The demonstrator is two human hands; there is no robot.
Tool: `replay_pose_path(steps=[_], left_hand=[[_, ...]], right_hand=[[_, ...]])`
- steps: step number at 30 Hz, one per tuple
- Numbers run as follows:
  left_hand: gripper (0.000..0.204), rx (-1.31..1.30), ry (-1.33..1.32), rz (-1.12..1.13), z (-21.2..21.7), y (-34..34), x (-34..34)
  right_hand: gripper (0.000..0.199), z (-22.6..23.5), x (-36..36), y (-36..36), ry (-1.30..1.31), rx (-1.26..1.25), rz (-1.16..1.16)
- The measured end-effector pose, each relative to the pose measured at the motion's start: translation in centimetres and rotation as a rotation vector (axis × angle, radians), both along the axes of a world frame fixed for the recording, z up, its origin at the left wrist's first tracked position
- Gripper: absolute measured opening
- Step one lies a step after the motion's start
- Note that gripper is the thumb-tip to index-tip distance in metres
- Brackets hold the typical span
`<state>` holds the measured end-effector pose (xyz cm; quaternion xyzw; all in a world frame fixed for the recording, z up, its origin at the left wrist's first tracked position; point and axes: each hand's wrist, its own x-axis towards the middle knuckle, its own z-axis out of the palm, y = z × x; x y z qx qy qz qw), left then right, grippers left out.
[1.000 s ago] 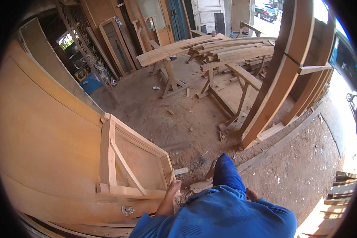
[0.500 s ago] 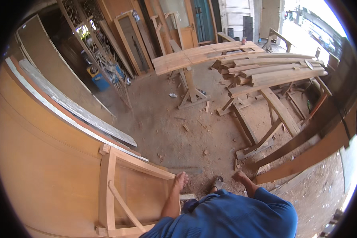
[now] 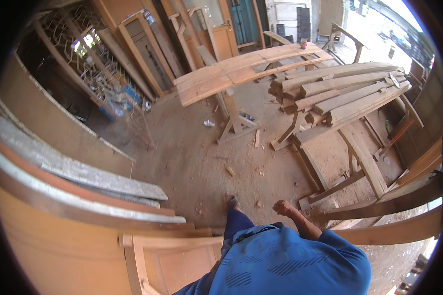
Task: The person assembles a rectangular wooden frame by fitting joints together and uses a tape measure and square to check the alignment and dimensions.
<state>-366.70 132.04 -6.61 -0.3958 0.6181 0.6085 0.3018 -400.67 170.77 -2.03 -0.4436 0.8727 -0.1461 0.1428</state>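
My right hand (image 3: 282, 208) hangs in front of my body over the dusty floor, its fingers curled in and nothing showing in them. It touches nothing; the foot of a wooden trestle (image 3: 308, 202) is the nearest thing to its right. My left hand is out of sight, behind my blue shirt (image 3: 290, 255). Beside my left side stands a pale wooden frame (image 3: 179, 242) with a panel, leaning by stacked boards (image 3: 91, 169). One foot (image 3: 234, 202) is stretched forward on the floor.
Ahead, a long wooden panel (image 3: 206, 81) with cut-outs rests on trestles. A pile of timber beams (image 3: 364, 101) lies on supports to the right. Wood scraps (image 3: 230, 170) litter the floor. Doors and frames (image 3: 142, 51) lean at the back; curved boards (image 3: 389, 231) stick out at right.
I have moved forward, and the wooden frame has slid down and back in view. My left hand has gone out of sight. A foot has swung ahead.
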Motion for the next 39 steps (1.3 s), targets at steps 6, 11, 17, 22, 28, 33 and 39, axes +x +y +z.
replay_pose_path(steps=[6,11,17,22,28,33,39], left_hand=[[0.037,-0.311,0.225,-0.517,-1.6,-12.2,-22.9],[0.043,-0.618,0.25,-0.337,6.2,-18.3,-53.0],[0.041,-0.783,0.711,-0.322,15.3,-22.1,-75.2],[0.041,-0.597,0.939,-0.281,18.2,-11.6,-86.5],[0.05,-0.519,0.762,-0.802,9.7,-19.1,-81.2],[0.049,-0.366,0.369,-0.685,11.1,-22.4,-79.3],[0.041,-0.363,0.754,-0.469,20.4,-20.9,-89.1]], right_hand=[[0.02,-3.1,-13.3,-5.9,-0.009,0.216,-0.117],[0.025,-2.9,-25.8,-11.3,-0.092,0.094,-0.327],[0.023,4.6,-39.9,-20.5,-0.222,-0.519,-0.552],[0.035,3.2,-54.5,-16.4,-0.172,-0.328,-0.626],[0.035,16.5,-61.8,-28.9,-0.247,-0.401,-0.771],[0.045,14.8,-67.6,-33.8,-0.025,-0.401,-1.008],[0.04,12.9,-70.1,-37.5,-0.23,-0.387,-0.805]])
